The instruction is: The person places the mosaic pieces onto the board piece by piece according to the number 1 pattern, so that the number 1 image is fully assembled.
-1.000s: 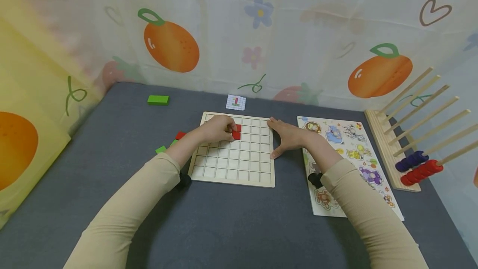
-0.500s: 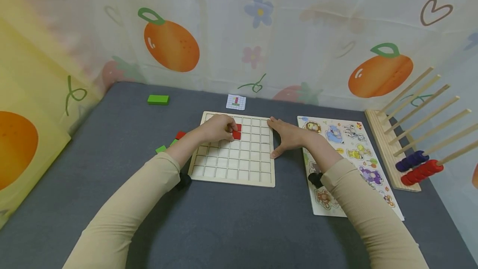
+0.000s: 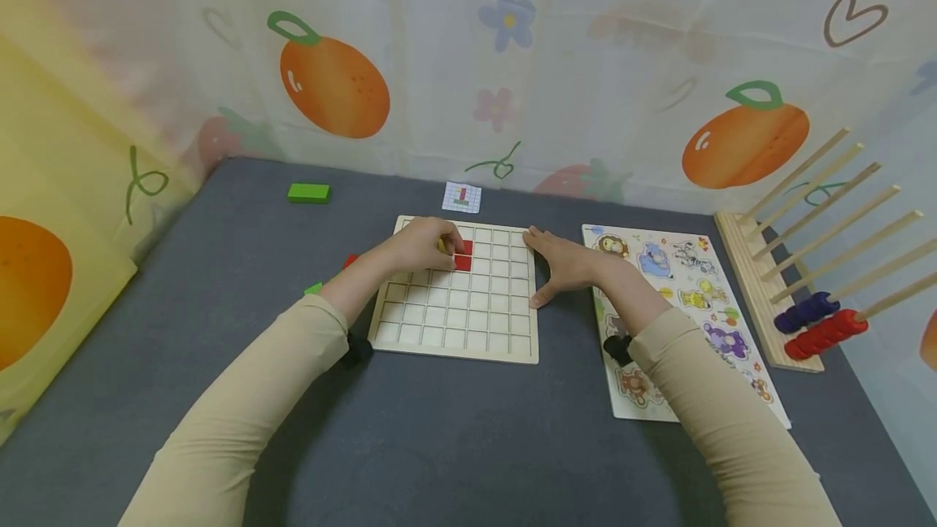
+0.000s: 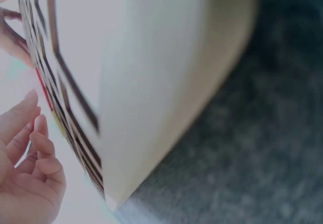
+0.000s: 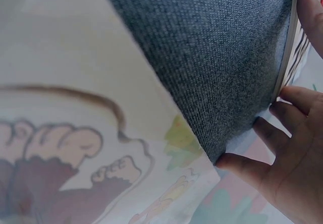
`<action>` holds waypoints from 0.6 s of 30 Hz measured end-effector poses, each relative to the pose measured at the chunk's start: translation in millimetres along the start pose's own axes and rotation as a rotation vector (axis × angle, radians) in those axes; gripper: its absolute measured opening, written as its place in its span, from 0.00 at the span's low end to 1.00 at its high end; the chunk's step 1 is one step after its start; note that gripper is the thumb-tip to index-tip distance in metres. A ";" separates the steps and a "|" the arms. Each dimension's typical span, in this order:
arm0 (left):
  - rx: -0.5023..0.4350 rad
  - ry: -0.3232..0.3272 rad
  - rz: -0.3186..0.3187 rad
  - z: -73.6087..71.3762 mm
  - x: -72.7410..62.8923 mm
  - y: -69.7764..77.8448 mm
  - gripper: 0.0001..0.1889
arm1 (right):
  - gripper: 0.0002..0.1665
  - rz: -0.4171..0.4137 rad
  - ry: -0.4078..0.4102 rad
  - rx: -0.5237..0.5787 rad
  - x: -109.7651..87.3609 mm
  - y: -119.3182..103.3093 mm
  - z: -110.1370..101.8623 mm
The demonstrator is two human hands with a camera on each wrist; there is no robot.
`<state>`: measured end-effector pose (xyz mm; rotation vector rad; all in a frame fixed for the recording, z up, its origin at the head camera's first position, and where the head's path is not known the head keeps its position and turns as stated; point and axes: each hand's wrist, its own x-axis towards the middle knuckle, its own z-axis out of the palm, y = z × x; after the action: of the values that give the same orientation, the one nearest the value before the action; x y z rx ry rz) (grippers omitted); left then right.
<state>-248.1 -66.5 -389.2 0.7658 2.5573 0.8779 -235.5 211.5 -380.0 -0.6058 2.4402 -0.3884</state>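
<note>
My left hand [image 3: 420, 245] is over the upper part of a pale wooden grid board [image 3: 468, 346]. Its fingers are loosely bent, and in the left wrist view a small gap separates the fingertips [image 4: 31, 97] from the board. Just below them a yellow piece [image 4: 57, 122] lies in the grid beside red [image 4: 43, 89]. From the head view the yellow piece [image 3: 442, 246] shows between thumb and fingers, next to red square tiles [image 3: 464, 263]. My right hand [image 3: 567, 265] is spread along the board's right edge, thumb and fingertips touching it.
A green block [image 3: 309, 193] and a small printed pattern card [image 3: 462, 198] lie behind the board. Green [image 3: 313, 289] and red pieces [image 3: 350, 259] peek out by the left forearm. On the right are an animal puzzle board [image 3: 644, 409] and a peg stand [image 3: 779, 324] with stacked rings.
The left hand has lifted slightly and its fingers have shifted, so the yellow piece now shows beneath it. The right hand stays at the board's edge.
</note>
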 end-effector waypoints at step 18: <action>-0.027 0.051 -0.038 -30.6 -17.5 -11.0 0.14 | 0.71 0.003 -0.002 -0.001 -0.2 -2.0 -0.1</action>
<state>-252.4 -98.2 -370.9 0.6928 2.5896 0.9287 -234.8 209.9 -379.0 -0.6026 2.4387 -0.3856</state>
